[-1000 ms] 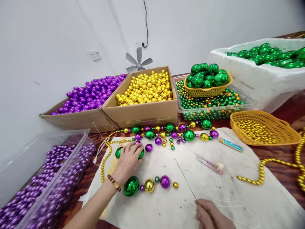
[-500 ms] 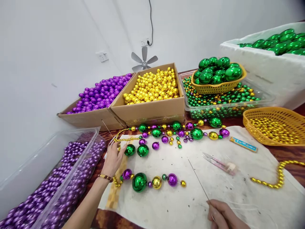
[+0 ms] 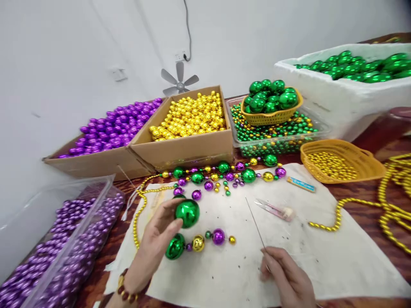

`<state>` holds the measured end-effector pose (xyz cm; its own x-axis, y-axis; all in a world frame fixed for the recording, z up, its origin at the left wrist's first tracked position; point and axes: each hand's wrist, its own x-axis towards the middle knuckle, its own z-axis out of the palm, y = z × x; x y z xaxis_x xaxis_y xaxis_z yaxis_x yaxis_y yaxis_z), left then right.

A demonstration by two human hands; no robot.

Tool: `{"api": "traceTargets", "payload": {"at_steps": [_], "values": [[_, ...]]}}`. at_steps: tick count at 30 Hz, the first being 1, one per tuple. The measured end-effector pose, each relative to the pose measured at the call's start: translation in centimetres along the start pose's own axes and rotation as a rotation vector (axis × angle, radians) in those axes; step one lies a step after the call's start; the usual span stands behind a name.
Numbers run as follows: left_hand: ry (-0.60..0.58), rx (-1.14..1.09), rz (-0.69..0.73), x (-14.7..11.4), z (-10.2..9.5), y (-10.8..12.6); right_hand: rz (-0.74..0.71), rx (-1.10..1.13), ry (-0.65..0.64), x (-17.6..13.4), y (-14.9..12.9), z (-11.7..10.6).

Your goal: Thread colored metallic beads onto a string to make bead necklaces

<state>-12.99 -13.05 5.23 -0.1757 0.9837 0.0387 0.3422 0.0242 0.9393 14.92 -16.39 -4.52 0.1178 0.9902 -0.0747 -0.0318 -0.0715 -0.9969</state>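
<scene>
Between the thumb and fingers of my left hand (image 3: 157, 235) is a large green bead (image 3: 187, 213), lifted off the white cloth (image 3: 221, 273). Another green bead is partly hidden behind it. My right hand (image 3: 285, 271) pinches a long thin needle (image 3: 255, 222) whose tip points up and away. Below the held bead lies a row of strung beads: a big green one (image 3: 175, 247), a gold one (image 3: 198, 242), a purple one (image 3: 218, 236) and a small gold one (image 3: 232, 240) at its end. Part of this row is hidden by my left hand.
Behind the cloth stand a box of purple beads (image 3: 118, 128), a box of gold beads (image 3: 192, 117) and a tub of mixed beads (image 3: 276, 145). Thread snips (image 3: 272, 210) lie on the cloth. An orange basket (image 3: 366, 171) and a gold bead chain (image 3: 337, 218) are at right.
My left hand has picked up a green bead from the cloth and brought it nearer. My right hand still holds the needle. The camera view has turned right.
</scene>
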Motion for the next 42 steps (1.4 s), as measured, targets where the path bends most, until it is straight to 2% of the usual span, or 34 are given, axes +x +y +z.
{"api": "traceTargets", "payload": {"at_steps": [3,6,8,10,13,15,17,19,21,24,28,31,34,37,42], "values": [[-0.254,-0.153,-0.042,-1.7,5.4,0.9,-0.043,0.131,0.058,2.0,-2.6,0.8],[-0.424,-0.301,-0.063,-2.1,10.0,1.1,-0.073,0.274,0.128,4.6,-4.2,1.1],[-0.522,-0.426,-0.094,-2.1,12.2,1.1,-0.061,0.41,0.104,6.0,-4.6,1.1],[-0.564,-0.549,-0.156,-2.0,13.8,1.0,-0.022,0.548,0.011,6.5,-4.7,1.0],[-0.488,-0.6,-0.254,-2.2,15.4,0.7,0.011,0.684,-0.089,6.3,-4.5,0.9],[-0.361,-0.492,-0.261,-2.5,16.0,0.7,-0.013,0.713,-0.056,5.9,-4.4,1.0],[-0.195,-0.323,-0.193,-3.2,16.6,0.8,-0.054,0.704,0.04,5.6,-4.3,1.2],[-0.049,-0.197,-0.071,-4.1,17.1,0.9,-0.092,0.665,0.176,5.4,-4.0,1.6],[0.012,-0.129,0.079,-5.0,17.8,0.7,-0.134,0.596,0.314,5.2,-3.7,2.0],[0.002,-0.096,0.207,-5.5,18.8,-0.3,-0.207,0.483,0.427,4.9,-3.2,2.7],[-0.026,-0.27,0.144,-4.7,19.0,-1.3,-0.237,0.416,0.45,4.6,-2.8,2.9],[-0.091,-0.379,0.076,-3.7,18.2,-1.2,-0.195,0.398,0.43,5.1,-2.8,2.4],[-0.22,-0.413,0.116,-2.9,17.1,-1.0,-0.145,0.419,0.342,5.7,-2.9,1.9],[-0.23,-0.319,0.182,-2.9,16.5,-0.9,-0.122,0.473,0.291,5.8,-2.7,1.9],[-0.125,-0.046,0.25,-4.1,16.5,-0.6,-0.162,0.481,0.429,5.0,-2.2,2.7]]}}
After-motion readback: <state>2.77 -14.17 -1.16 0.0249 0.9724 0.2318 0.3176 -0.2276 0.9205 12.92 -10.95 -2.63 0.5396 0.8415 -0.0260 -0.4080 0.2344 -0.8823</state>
